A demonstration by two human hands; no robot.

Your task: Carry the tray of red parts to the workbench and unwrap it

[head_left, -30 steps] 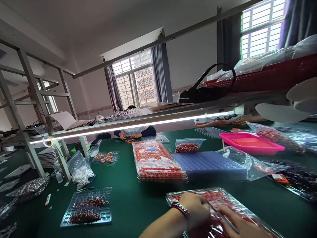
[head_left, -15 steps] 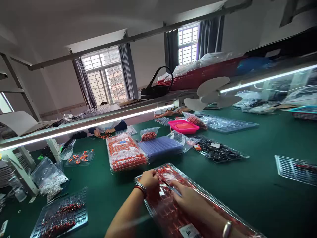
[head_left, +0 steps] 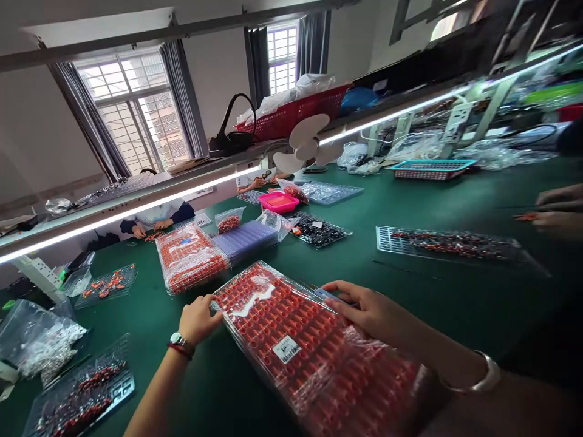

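Note:
A long stack of clear plastic trays (head_left: 277,315) filled with red-orange parts, wrapped in clear film, lies slanting in front of me. A white label (head_left: 286,349) with dark print is on its top. My left hand (head_left: 198,318) grips the stack's far left corner, thumb and fingers closed at the edge. At the right long edge, my right hand (head_left: 368,306) is closed around a slim tool with a blue-grey handle (head_left: 334,297); its tip is too blurred to name. That hand also rests against the film.
Beyond stand another wrapped stack (head_left: 191,258), bluish trays (head_left: 246,241) and a pink tray (head_left: 279,203). Trays of small parts lie left (head_left: 82,388) and right (head_left: 446,246). Co-workers' hands show at the far side (head_left: 148,229) and right edge (head_left: 560,209).
My hands have moved apart: the left to the stack's left corner, the right with the tool to its right edge. The view has turned right, showing a co-worker's hands there.

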